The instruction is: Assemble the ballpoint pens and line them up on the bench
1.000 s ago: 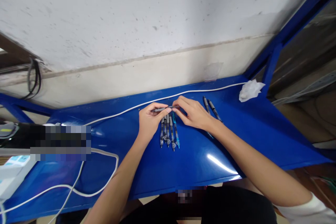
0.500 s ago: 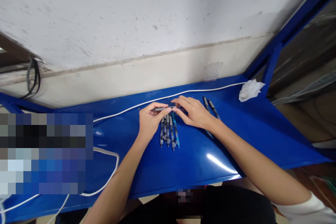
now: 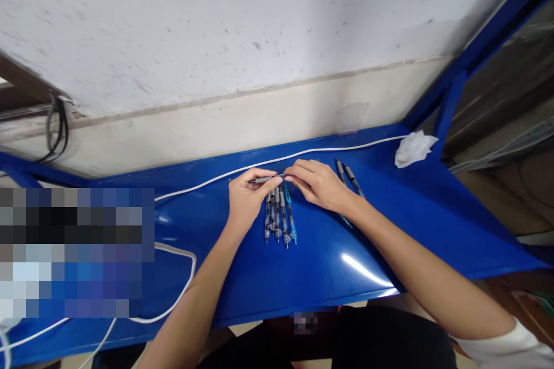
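Observation:
A dark grey pen [image 3: 263, 180] lies crosswise between my two hands. My left hand [image 3: 251, 191] pinches its grey barrel between thumb and fingers. At the pen's right end, my right hand [image 3: 312, 182] has its fingertips closed round the tip part, which they mostly hide. Just below, several clear pens with grey grips [image 3: 277, 216] lie side by side on the blue table [image 3: 320, 268], their upper ends partly behind my left hand. A pen with a blue-green clip [image 3: 289, 213] lies at the right of that group.
Beyond my right wrist lie more dark pens [image 3: 350, 174], partly under the forearm. A white cable [image 3: 242, 169] runs along the back near the wall. Crumpled white paper [image 3: 414, 149] sits at the back right. Another white cable [image 3: 193, 268] loops at the left, beside a blurred-out area.
The fingers of my right hand have drawn closer together round the pen's right end. My left hand and the pens on the table look nearly unchanged.

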`<state>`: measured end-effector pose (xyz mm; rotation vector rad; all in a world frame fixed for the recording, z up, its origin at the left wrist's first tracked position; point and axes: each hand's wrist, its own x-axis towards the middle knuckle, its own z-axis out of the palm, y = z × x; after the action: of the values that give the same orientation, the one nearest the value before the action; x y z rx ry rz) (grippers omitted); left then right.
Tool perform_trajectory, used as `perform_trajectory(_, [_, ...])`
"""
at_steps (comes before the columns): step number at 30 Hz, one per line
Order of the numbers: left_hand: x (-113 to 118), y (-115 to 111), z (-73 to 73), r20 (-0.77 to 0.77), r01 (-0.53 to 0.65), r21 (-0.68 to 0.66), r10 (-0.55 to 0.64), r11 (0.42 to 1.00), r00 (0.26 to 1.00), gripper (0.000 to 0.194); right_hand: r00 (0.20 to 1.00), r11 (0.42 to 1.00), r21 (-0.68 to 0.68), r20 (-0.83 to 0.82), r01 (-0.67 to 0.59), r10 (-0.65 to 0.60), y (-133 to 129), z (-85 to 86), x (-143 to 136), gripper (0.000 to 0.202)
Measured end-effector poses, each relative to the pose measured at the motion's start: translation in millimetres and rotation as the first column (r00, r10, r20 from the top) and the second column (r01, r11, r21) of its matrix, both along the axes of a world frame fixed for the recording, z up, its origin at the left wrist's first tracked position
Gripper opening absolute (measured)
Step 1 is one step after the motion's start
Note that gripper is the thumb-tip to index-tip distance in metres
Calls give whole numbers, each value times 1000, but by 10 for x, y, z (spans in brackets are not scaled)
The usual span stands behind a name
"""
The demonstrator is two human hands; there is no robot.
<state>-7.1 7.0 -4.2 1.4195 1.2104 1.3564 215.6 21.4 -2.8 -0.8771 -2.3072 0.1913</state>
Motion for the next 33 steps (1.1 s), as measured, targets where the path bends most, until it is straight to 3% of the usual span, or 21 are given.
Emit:
perform_trajectory(16, [-10,15,17,64,37,-31,-35,999,997,27,996,998,35,-69,58,-55,32,11,11,27])
perform_trajectory(25, [-28,17,-11,39,27,-14,-26,1000,999,28,990,998,-17,-123,64,-65,3,10,11,27])
perform_trajectory(29, [-28,11,-11,47,21,-16,-20,1000,999,24,995,1000,-17,-99,22,-24,12,40,27,27])
perform_trajectory(33, [-27,3,-6,59,17,-19,-16,1000,998,20,983,994,-101,-184,-33,14,23,69,33,28])
